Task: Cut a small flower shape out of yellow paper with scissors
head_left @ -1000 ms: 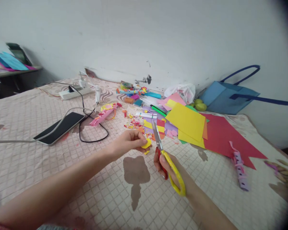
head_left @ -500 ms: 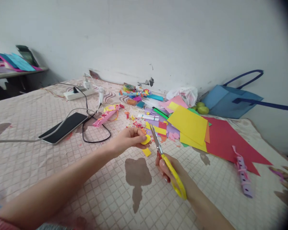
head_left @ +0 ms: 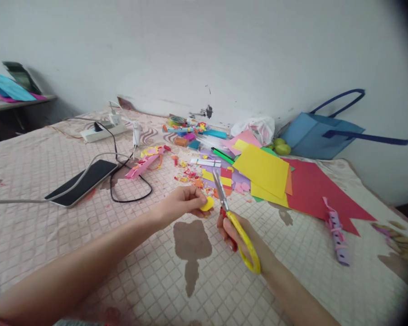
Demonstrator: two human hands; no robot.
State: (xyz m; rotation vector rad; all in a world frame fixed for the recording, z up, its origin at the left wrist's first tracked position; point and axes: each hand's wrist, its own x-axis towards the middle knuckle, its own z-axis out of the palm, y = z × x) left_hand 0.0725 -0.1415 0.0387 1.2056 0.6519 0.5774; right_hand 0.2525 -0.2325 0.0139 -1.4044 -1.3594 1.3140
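Note:
My left hand [head_left: 187, 201] pinches a small round piece of yellow paper [head_left: 208, 203] between thumb and fingers. Just to its right, my right hand [head_left: 233, 228] grips a pair of scissors [head_left: 241, 235] with yellow and red handles. The metal blades point up and away from me, close together and apart from the yellow piece. Some of the right fingers are hidden behind the handles. Beyond both hands lie colourful paper scraps [head_left: 190, 173] and yellow strips on red and purple paper.
Yellow sheets [head_left: 263, 170] and a red sheet [head_left: 316, 192] lie to the right, before a blue bag [head_left: 321, 136]. A purple rolled piece [head_left: 338, 237] lies nearer. On the left are a phone [head_left: 83, 183], cables and a white power strip [head_left: 104, 131].
The whole view has shifted slightly, so table things appear further left. The yellow round piece in my left hand now shows more of its face. Both hands keep their grip.

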